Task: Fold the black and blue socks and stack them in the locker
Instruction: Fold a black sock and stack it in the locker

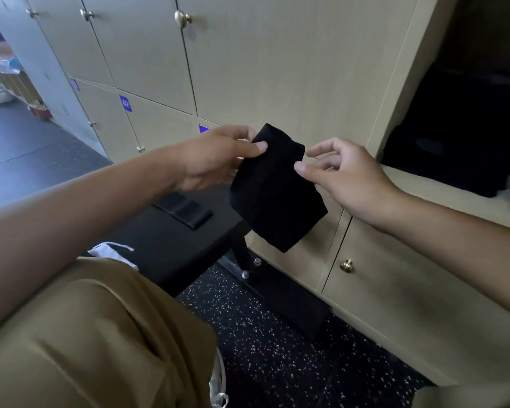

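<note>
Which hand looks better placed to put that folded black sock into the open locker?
Probably the right hand: it is nearer the open locker on the right. But the left hand pinches the black sock.

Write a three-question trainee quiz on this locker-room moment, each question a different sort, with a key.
1. True or false: the left hand pinches the black sock at its top corner.
2. Where is the open locker? A) far left B) right C) behind the person
3. Fill in: the right hand has its fingers ____, beside the sock's upper right edge.

Key: 1 true; 2 B; 3 open.
</note>
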The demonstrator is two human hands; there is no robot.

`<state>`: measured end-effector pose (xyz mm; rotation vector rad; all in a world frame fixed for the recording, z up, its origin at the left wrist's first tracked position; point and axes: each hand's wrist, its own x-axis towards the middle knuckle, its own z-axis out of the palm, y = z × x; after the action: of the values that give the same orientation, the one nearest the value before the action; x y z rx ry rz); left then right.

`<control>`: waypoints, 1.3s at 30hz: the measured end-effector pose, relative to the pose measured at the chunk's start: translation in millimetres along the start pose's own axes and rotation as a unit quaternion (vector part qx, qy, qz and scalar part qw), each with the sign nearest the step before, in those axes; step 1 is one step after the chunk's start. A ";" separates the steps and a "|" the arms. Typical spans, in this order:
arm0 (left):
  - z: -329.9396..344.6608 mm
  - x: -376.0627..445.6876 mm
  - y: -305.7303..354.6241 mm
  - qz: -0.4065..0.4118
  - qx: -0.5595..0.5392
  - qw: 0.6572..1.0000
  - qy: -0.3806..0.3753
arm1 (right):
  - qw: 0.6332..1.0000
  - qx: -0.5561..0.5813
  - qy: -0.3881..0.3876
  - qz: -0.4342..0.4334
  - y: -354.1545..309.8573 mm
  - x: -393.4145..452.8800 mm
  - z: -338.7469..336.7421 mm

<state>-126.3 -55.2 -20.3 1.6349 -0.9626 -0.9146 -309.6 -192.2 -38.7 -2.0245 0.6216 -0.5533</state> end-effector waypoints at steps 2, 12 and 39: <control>2.0 0.5 0.6 -0.011 -0.045 0.999 -0.017 | 1.000 0.028 0.009 -0.001 -1.5 -2.2 -2.1; 19.6 -5.5 9.2 -0.085 -0.217 0.964 -0.126 | 0.997 0.068 0.032 -0.032 -10.3 -8.4 -8.3; 23.1 -0.7 3.0 -0.039 -0.099 0.993 0.055 | 0.970 0.002 -0.217 0.106 2.6 -31.7 -73.2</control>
<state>-147.9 -63.7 -22.5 1.5448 -0.7139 -0.9319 -378.5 -220.6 -10.4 -1.9591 0.5557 0.0199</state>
